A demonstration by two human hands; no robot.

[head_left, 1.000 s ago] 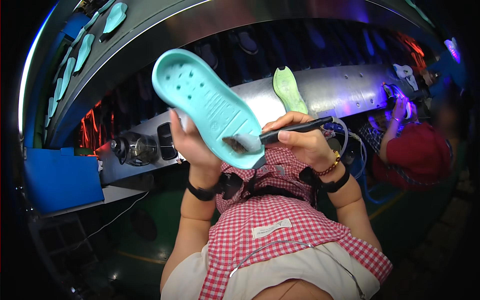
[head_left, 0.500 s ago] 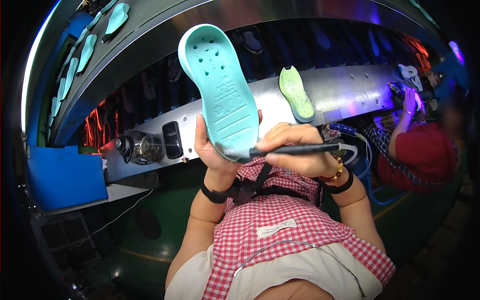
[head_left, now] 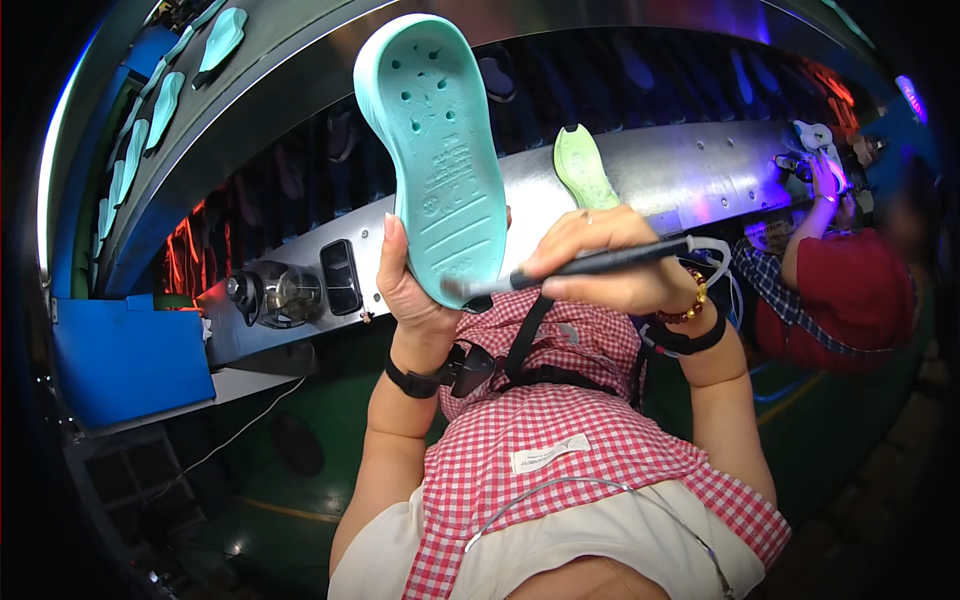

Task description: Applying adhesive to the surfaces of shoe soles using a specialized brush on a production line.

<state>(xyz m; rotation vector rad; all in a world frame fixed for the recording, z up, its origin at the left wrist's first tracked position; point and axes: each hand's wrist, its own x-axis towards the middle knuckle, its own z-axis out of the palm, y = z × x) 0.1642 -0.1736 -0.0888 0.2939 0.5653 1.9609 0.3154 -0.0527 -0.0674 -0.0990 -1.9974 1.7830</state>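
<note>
My left hand (head_left: 415, 310) is closed around the near end of a turquoise shoe sole (head_left: 440, 170), held up with its holed, grooved face toward me. The thumb lies along its left edge, and fingertips show at the right edge. In my right hand (head_left: 610, 265) is a black-handled brush (head_left: 615, 259) with a pale tube running from its back end. The bristle tip is on the sole's near end, close to its black tab. Beyond my right hand a lime-green sole (head_left: 583, 168) lies on the metal bench, its near part hidden by the hand.
A glass jar (head_left: 290, 293) and a black tray (head_left: 341, 277) stand on the metal bench (head_left: 690, 170) at left. Turquoise soles (head_left: 165, 108) lie on a conveyor at far left. At right, a co-worker in red (head_left: 835, 295) works at the bench. A blue box (head_left: 130, 350) is at lower left.
The turquoise sole has risen slightly. My right hand has moved up, and the brush tip has shifted left, inward from the edge of the sole's near end.
</note>
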